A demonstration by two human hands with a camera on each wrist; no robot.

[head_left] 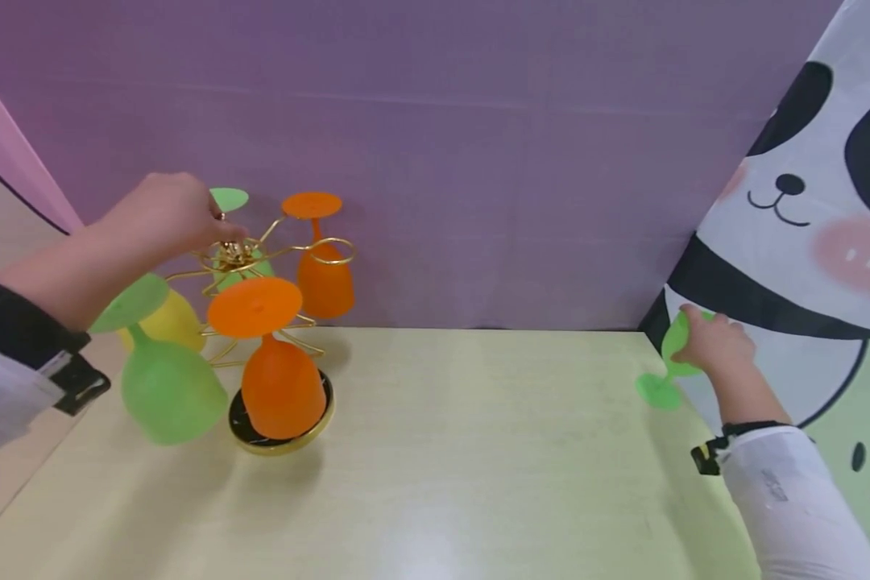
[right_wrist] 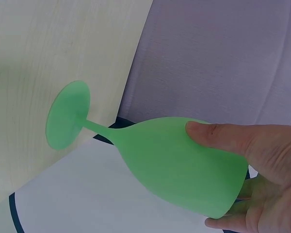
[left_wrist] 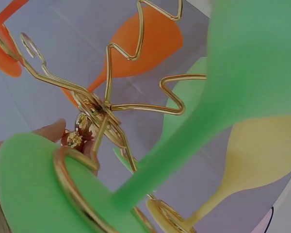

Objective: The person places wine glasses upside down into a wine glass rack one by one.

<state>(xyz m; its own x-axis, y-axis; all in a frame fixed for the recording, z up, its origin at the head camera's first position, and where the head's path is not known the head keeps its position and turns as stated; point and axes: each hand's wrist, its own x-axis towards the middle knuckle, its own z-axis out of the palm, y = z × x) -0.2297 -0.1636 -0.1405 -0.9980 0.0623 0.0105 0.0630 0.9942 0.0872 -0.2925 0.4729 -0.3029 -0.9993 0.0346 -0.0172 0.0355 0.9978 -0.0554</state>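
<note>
My left hand [head_left: 174, 213] pinches the gold knob at the top of a wire glass rack [head_left: 238, 254], which has a round black base with a gold rim. Upside-down goblets hang from its arms: an orange goblet [head_left: 283, 395] in front, an orange goblet [head_left: 325, 282] behind, a green goblet [head_left: 167, 395] at the near left, a yellow goblet [head_left: 180, 322] and another green goblet [head_left: 228, 198] beyond. At far right, my right hand [head_left: 718, 346] grips a green goblet [right_wrist: 179, 160] by its bowl, thumb on one side. Its foot points toward the table, tilted left.
The rack stands at the left of a pale wooden table [head_left: 478, 451]. A purple cloth backdrop [head_left: 478, 161] rises along the far edge. A panda-print cloth [head_left: 790, 266] covers the right side, and a pink panel [head_left: 14, 153] is at far left.
</note>
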